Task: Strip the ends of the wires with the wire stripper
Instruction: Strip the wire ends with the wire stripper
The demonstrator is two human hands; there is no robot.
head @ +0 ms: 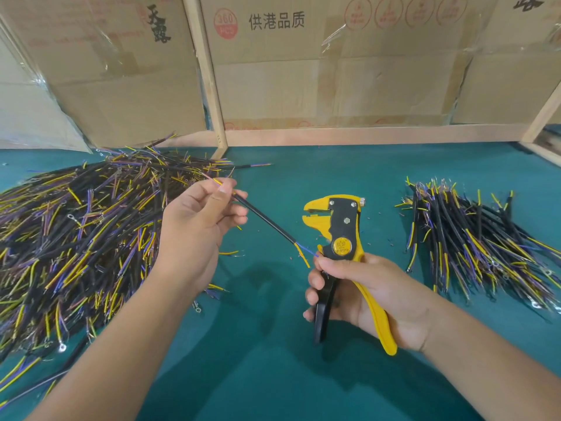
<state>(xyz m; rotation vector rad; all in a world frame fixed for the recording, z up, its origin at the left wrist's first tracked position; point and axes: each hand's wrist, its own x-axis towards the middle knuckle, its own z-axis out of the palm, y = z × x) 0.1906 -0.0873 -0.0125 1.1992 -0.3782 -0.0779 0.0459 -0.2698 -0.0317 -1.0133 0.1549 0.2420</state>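
Note:
My left hand [203, 220] pinches one black-sheathed wire [267, 223] near its upper end, above the green table. The wire slants down to the right, and its yellow and blue inner cores fan out close to my right thumb. My right hand [364, 296] grips the handles of a yellow and black wire stripper [340, 235], held upright with its jaws pointing left. The jaws are parted, with nothing between them. The wire's lower end lies just left of the stripper's body, apart from the jaws.
A large heap of wires [76, 238] covers the table's left side. A smaller bundle of wires [473, 244] lies at the right. Cardboard boxes [303, 71] and a wooden frame [209, 86] wall off the back. Small bits of insulation dot the green mat [267, 344].

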